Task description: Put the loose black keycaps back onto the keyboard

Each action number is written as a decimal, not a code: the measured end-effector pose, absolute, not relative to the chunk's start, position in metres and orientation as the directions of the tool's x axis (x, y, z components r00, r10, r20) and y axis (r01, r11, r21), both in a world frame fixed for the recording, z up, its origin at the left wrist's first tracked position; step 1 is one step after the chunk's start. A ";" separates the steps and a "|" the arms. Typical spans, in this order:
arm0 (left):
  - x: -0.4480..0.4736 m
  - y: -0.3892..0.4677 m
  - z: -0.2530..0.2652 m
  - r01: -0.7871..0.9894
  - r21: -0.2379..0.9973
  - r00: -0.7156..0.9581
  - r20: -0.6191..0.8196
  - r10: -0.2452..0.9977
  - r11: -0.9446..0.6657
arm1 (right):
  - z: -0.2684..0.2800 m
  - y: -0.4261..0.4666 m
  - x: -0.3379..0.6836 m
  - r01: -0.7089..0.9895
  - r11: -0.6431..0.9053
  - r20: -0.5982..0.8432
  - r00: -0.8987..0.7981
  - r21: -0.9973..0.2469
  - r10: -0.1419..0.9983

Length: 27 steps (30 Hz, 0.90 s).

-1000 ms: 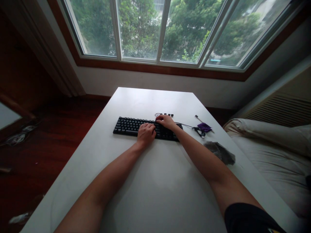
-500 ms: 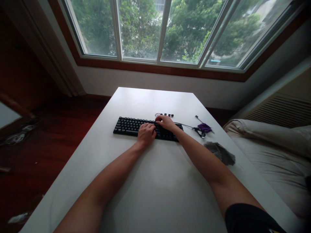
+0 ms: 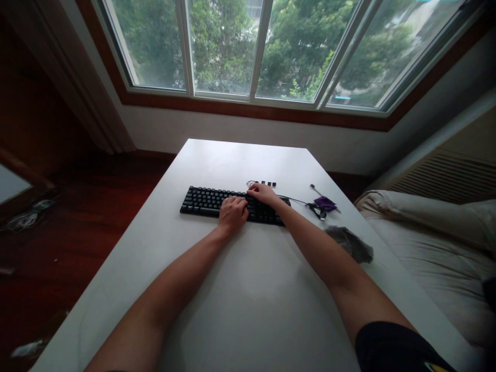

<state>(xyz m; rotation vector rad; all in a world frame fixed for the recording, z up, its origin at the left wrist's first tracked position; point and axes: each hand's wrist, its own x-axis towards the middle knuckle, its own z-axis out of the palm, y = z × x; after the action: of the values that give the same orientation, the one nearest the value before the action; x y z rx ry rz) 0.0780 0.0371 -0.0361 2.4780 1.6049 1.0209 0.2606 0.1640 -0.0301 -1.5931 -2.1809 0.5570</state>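
Observation:
A black keyboard (image 3: 203, 202) lies across the white table. On its middle rests my left hand (image 3: 232, 213), palm down, with the fingers laid over the keys. My right hand (image 3: 262, 193) reaches over the keyboard's back edge, thumb and fingertips pinched together at the top row. Whatever is between those fingertips is too small to make out. Just behind the right hand, several loose black keycaps (image 3: 269, 184) stand in a row, beside a small thin wire loop (image 3: 250, 183). My right forearm covers part of the keyboard's right end.
A bundled black cable (image 3: 316, 211) lies right of the keyboard, next to a purple cloth (image 3: 326, 203) and a small thin-handled brush (image 3: 313, 186). Closer in is a grey cloth (image 3: 354, 245). The white table (image 3: 248, 160) faces a window; a beige sofa (image 3: 418, 232) flanks its right side.
My right fingertips have shifted very slightly at the keyboard's back edge. The left hand stays in place, and the whole view has moved a touch.

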 end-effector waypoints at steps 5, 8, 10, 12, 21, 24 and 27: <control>0.077 0.037 -0.037 0.813 0.329 0.267 0.523 0.810 -0.481 | -0.034 0.170 0.261 0.807 0.268 -0.008 -0.320 -0.526 0.947; 0.077 0.037 -0.037 0.813 0.326 0.268 0.527 0.806 -0.483 | -0.033 0.171 0.261 0.792 0.270 -0.020 -0.335 -0.548 0.942; 0.077 0.038 -0.037 0.811 0.326 0.271 0.526 0.806 -0.486 | -0.031 0.172 0.262 0.799 0.259 0.000 -0.308 -0.543 0.951; 0.077 0.038 -0.037 0.808 0.328 0.276 0.524 0.805 -0.490 | -0.029 0.176 0.264 0.838 0.216 0.057 -0.217 -0.500 0.974; 0.076 0.039 -0.037 0.801 0.339 0.270 0.530 0.804 -0.493 | -0.029 0.200 0.278 0.969 0.243 0.337 -0.213 -0.051 0.917; 0.077 0.038 -0.036 0.805 0.334 0.275 0.522 0.808 -0.490 | -0.030 0.205 0.278 0.956 0.294 0.294 -0.280 -0.002 0.914; 0.077 0.038 -0.035 0.813 0.328 0.275 0.511 0.815 -0.480 | -0.031 0.208 0.277 0.953 0.304 0.281 -0.292 -0.001 0.914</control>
<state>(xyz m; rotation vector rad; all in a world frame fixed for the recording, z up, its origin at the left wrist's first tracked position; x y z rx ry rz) 0.0774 0.0380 -0.0354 2.5067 1.6003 1.0061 0.2768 0.2075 -0.0312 -1.7112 -2.3426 -0.2435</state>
